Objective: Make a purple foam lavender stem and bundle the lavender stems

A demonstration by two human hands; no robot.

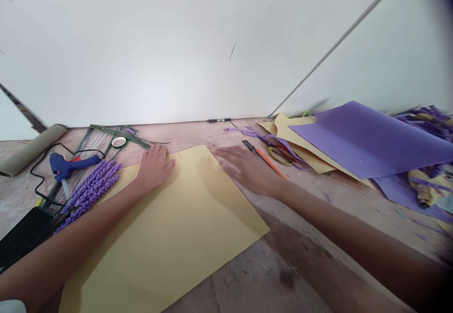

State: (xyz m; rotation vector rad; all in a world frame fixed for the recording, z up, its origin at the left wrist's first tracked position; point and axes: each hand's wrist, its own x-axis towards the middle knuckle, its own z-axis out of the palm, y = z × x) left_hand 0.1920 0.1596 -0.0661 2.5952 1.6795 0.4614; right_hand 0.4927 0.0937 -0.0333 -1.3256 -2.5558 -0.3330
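Observation:
A large sheet of yellow paper (170, 228) lies flat before me on the wooden surface. My left hand (155, 167) rests on its far left part, fingers stretched forward and the thumb apart, holding nothing. Over at the sheet's right edge, my right hand (247, 169) is open and slightly blurred, its fingers extended; whether it touches the paper I cannot tell. Just beyond that hand lies an orange utility knife (267, 160), with yellow-and-red-handled scissors (281, 154) beside it.
On the left are a blue glue gun (72, 164), purple flower stems (94, 188), a tape roll (119, 142), a black phone (26, 233) and a cardboard tube (33, 150). Purple paper (371, 138) is piled at right. A marker (219, 120) lies by the white wall (159, 44).

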